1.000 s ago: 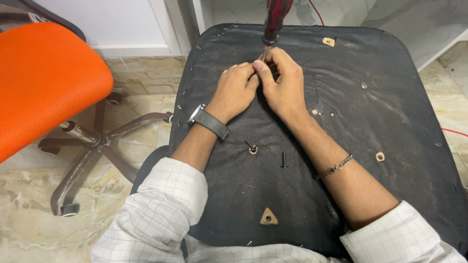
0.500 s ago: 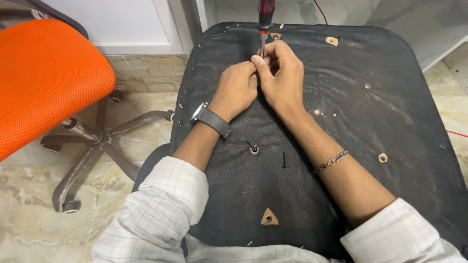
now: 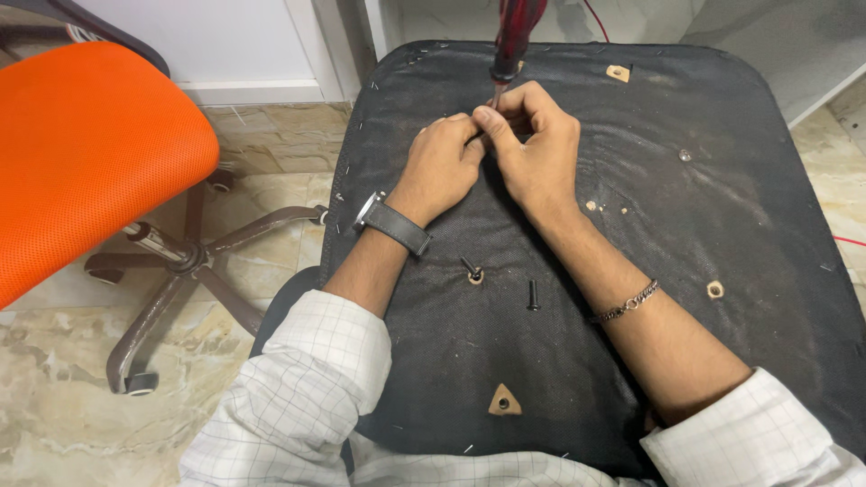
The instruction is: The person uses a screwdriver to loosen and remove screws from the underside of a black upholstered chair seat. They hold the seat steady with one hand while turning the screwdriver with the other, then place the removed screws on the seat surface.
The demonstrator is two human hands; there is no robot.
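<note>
Hands: left hand and right hand pressed together, pinching the shaft of a red-handled screwdriver.
Where: far edge of the black seat underside.
Done: one bolt stood in its hole.
Left: a loose bolt lay beside it; other holes sat open.

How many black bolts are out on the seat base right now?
2: one bolt stands tilted in a hole below the left hand; a loose bolt lies right of it. Others may hide under the hands.

A red-handled screwdriver stands nearly upright, tip down on the black seat underside.
</note>
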